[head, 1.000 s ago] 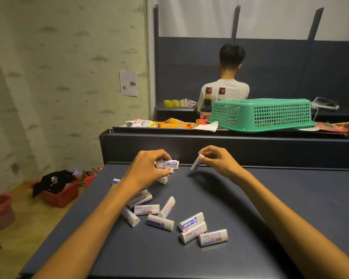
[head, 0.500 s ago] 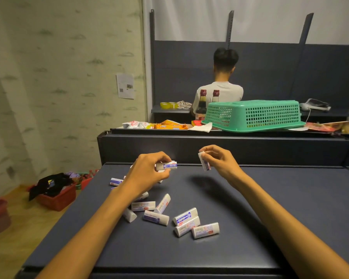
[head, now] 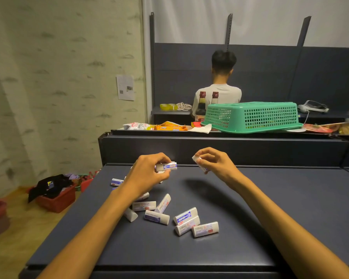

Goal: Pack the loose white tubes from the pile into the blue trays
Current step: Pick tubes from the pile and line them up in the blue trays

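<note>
Several loose white tubes [head: 170,216] with blue and red print lie in a pile on the dark table [head: 290,208]. My left hand [head: 147,175] is raised over the pile's far end and grips white tubes [head: 167,166], one of them sticking out to the right. My right hand [head: 215,163] is held up beside it and pinches one white tube [head: 197,162] between thumb and fingers. The two hands are close but apart. No blue tray is in view.
A raised dark ledge [head: 210,150] borders the table's far side. Behind it stand an upturned green basket [head: 252,116], two dark bottles [head: 201,105] and snack packets [head: 169,126]. A person [head: 223,83] sits beyond with their back turned. Red crates [head: 56,198] stand on the floor at left.
Both hands have lifted off the table with their tubes. The right hand has turned its tube from slanting to more upright, closer to the palm.
</note>
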A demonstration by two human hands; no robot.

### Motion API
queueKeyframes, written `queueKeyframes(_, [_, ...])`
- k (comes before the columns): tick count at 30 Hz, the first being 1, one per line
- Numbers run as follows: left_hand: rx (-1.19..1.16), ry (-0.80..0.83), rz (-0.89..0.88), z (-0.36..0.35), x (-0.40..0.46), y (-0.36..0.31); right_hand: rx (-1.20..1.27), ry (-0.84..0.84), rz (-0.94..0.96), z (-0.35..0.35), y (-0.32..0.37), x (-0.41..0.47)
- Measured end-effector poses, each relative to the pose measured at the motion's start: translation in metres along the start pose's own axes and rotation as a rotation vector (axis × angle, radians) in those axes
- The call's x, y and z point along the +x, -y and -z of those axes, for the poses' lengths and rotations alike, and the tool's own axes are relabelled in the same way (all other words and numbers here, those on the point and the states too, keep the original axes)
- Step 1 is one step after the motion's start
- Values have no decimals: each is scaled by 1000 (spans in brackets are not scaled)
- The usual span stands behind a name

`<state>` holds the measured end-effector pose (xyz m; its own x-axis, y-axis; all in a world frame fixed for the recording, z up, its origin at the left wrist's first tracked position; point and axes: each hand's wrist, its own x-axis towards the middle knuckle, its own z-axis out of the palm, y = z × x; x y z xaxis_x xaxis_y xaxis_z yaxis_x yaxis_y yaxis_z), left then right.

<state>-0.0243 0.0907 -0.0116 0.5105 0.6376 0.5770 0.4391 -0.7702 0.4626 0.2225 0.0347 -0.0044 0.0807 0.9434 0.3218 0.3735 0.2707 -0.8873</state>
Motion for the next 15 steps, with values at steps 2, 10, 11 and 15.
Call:
queueKeyframes(2, [1,-1,-1,1,0,0,-6,35,-6,0,-1,0])
queueKeyframes(10, [35,-4,-19,4,5,5,-403,49,88,2,0,-5])
queueKeyframes(11, [54,-8,-29,4,6,6,-452,51,114,3,0,-6])
queueKeyframes(15, [95,-11,-77,-1,10,7,-575,27,203,9,0,-11])
